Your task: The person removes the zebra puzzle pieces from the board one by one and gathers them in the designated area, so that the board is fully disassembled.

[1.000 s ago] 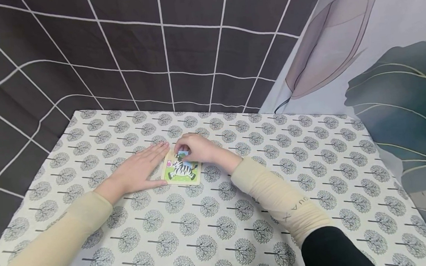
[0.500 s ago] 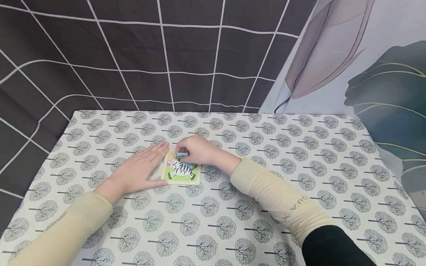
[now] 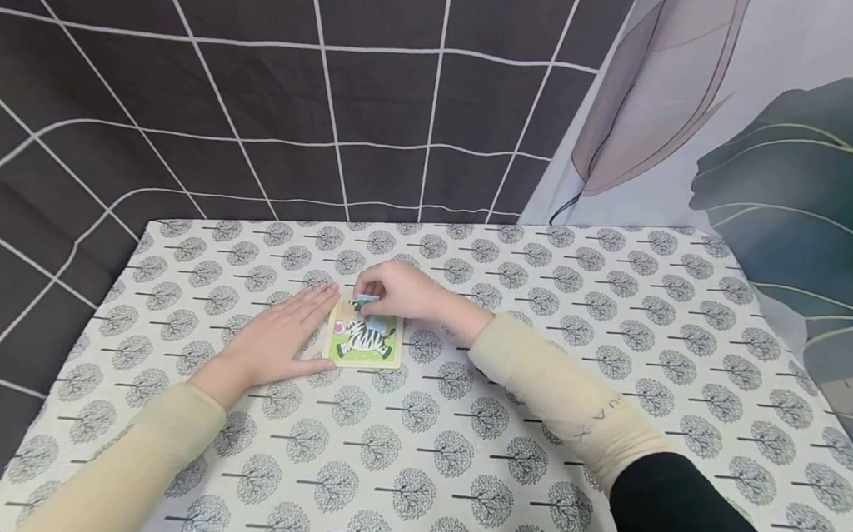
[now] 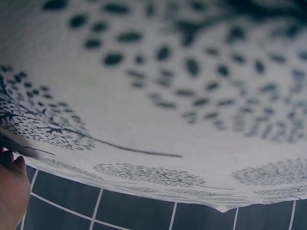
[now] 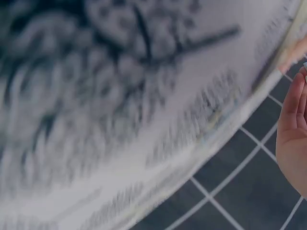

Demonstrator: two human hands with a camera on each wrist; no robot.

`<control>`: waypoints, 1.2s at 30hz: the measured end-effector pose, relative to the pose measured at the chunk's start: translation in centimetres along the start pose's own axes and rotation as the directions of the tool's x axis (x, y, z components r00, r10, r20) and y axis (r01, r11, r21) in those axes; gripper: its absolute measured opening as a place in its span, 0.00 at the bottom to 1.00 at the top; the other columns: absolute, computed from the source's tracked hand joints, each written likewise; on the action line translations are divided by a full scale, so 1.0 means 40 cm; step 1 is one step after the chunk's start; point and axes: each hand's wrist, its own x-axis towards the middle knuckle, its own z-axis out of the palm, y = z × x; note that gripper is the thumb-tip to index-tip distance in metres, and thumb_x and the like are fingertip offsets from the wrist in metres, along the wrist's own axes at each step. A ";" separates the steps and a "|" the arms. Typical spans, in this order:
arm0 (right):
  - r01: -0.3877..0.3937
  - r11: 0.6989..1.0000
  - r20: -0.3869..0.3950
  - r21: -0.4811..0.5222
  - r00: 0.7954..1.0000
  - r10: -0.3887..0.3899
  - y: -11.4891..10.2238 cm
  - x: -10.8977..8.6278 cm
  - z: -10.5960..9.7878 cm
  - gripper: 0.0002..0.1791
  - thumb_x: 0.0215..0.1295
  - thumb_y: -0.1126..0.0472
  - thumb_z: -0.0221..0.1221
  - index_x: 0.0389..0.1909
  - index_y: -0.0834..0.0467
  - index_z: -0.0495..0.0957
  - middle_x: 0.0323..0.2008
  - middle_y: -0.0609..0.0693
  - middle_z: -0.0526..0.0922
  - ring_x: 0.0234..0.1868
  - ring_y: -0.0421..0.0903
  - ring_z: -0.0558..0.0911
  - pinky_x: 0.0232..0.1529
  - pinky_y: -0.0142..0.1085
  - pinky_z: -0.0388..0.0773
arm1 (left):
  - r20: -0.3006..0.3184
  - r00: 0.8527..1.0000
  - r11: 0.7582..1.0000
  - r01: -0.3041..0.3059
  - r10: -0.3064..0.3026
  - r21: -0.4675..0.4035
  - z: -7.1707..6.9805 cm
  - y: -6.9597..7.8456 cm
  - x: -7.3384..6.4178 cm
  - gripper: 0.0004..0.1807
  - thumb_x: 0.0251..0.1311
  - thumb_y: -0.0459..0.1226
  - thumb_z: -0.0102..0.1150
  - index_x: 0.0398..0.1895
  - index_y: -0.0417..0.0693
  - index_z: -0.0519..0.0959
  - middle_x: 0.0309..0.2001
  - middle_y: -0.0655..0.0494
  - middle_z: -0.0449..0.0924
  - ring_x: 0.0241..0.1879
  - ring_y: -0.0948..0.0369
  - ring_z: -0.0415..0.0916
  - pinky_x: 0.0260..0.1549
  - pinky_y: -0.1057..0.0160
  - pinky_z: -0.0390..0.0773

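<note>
We find the left hand (image 3: 276, 338) flat, gripping nothing, beside the puzzle (image 3: 366, 356); the right hand (image 3: 402, 291) pinches 1 piece (image 3: 365, 299). We judge near part filled, far part unfinished.

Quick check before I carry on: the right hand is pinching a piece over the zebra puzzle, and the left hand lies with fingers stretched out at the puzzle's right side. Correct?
Not quite: the left hand lies at the left side of the zebra puzzle, as the head view shows. The right hand is indeed pinching a piece over it.
</note>
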 end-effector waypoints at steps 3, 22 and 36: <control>-0.007 0.999 -0.035 0.041 0.999 0.008 0.012 -0.021 -0.035 0.11 0.64 0.62 0.73 0.45 0.59 0.88 0.44 0.53 0.92 0.46 0.47 0.88 0.54 0.35 0.87 | -0.003 1.000 1.000 0.000 0.000 -0.008 -0.001 0.000 0.001 0.59 0.70 0.70 0.50 0.86 0.39 0.46 0.87 0.44 0.43 0.87 0.45 0.44 0.86 0.45 0.50; -0.242 0.969 0.050 0.045 0.970 0.240 0.186 -0.256 -0.153 0.06 0.58 0.66 0.75 0.34 0.60 0.88 0.31 0.50 0.89 0.35 0.41 0.82 0.46 0.33 0.82 | 0.019 1.000 1.000 0.006 -0.005 -0.020 0.005 0.001 -0.001 0.59 0.70 0.71 0.49 0.87 0.40 0.45 0.88 0.46 0.41 0.87 0.46 0.43 0.87 0.46 0.48; -0.194 0.981 0.004 -0.012 0.981 0.194 0.213 -0.279 -0.128 0.11 0.55 0.65 0.78 0.36 0.60 0.87 0.30 0.51 0.87 0.33 0.41 0.81 0.41 0.31 0.82 | 0.007 1.000 1.000 0.002 -0.002 -0.023 0.003 0.000 0.000 0.59 0.70 0.70 0.50 0.87 0.40 0.45 0.88 0.45 0.42 0.87 0.45 0.44 0.87 0.46 0.49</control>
